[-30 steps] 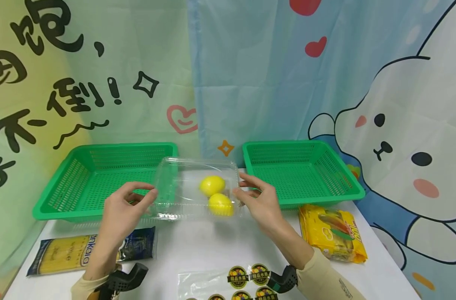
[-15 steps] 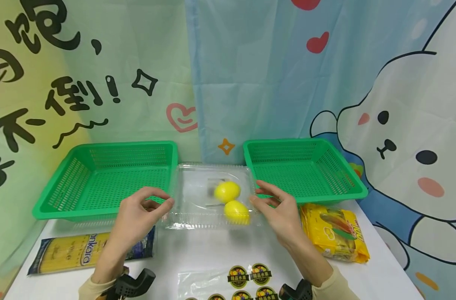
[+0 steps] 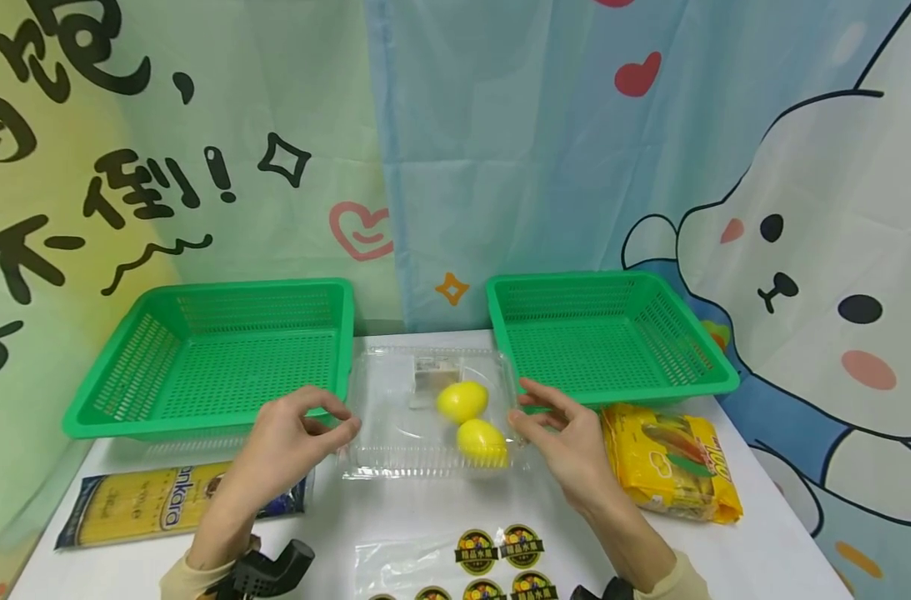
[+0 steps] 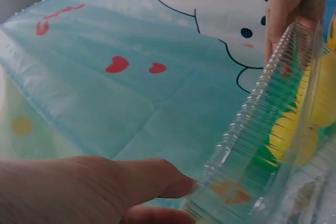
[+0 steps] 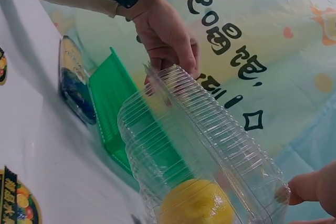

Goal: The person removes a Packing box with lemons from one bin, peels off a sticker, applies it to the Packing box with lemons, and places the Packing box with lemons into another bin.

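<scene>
Both hands hold a clear plastic clamshell box [image 3: 402, 433] by its two sides at mid-table in the head view. Two yellow lemons [image 3: 463, 402] lie inside, toward its right side. My left hand [image 3: 290, 437] pinches the box's left edge between thumb and fingers. On the opposite edge, my right hand [image 3: 568, 442] grips with thumb and fingertips. The left wrist view shows the ribbed wall of the box [image 4: 252, 129] running away from my left thumb [image 4: 168, 179]. In the right wrist view, one lemon [image 5: 197, 203] shows through the ribbed plastic.
Green plastic baskets stand behind left [image 3: 222, 358] and behind right [image 3: 605, 342]. A pack of pasta [image 3: 140, 504] lies at left, a yellow packet [image 3: 673, 462] at right. A clear sheet of round stickers [image 3: 425, 562] lies at the front edge. A printed curtain [image 3: 485, 167] hangs behind.
The box with the lemons has moved right and nearer to me, away from the left basket, with both hands keeping hold of its sides.
</scene>
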Demonstrator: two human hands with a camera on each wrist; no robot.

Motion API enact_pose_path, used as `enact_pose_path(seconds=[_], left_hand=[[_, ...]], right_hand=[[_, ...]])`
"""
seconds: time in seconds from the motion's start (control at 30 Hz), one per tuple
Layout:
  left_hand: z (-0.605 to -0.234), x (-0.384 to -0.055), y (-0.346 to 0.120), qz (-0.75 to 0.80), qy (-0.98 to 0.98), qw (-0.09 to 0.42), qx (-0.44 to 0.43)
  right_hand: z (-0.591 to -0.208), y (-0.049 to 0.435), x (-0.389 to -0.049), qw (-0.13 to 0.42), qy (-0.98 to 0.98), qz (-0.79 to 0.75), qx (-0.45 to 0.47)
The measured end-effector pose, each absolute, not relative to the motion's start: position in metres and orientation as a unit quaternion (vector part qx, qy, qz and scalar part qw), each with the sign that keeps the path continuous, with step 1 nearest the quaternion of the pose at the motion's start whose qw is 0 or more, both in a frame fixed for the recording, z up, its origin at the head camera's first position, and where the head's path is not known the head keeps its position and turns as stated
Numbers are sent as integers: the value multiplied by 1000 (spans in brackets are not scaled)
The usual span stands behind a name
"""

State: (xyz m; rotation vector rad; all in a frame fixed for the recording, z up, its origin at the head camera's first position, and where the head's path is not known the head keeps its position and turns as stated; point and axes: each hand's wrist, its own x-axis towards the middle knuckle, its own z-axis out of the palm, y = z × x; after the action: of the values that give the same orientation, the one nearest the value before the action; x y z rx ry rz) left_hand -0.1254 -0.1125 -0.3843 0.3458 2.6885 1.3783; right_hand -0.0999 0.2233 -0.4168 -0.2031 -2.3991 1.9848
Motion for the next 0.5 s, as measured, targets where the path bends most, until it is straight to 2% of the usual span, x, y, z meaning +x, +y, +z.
enact_pose_path(seconds=[0.23, 0.5], left_hand=[[-390, -126, -113, 429, 892, 90, 107], [-392, -127, -112, 403, 902, 99, 116]], right_hand=[[-427, 221, -101, 7, -764, 642, -57], [-429, 221, -100, -6, -772, 632, -65]])
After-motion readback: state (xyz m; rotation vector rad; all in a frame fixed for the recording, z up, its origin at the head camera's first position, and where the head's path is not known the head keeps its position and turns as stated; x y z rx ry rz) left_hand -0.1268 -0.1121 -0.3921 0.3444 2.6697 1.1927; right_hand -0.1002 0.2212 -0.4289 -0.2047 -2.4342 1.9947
